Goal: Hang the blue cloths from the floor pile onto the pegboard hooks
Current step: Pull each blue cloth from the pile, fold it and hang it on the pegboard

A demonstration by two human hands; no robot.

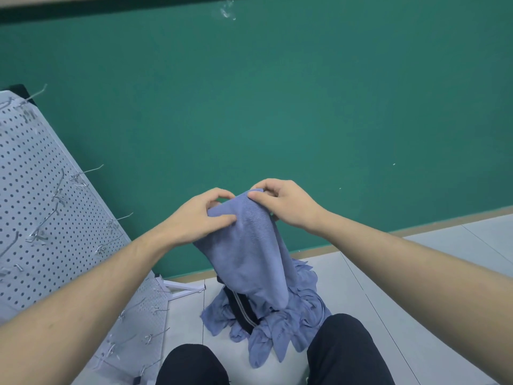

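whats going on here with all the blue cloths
A person holds one blue cloth up by its top edge, left hand and right hand both pinching it. The rest lie in a pile on the floor between the knees. The pegboard at left has bare hooks.

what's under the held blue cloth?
Below the held cloth, pinched by the left hand and right hand, lies the floor pile with a dark striped strap. The pile's centre is covered.
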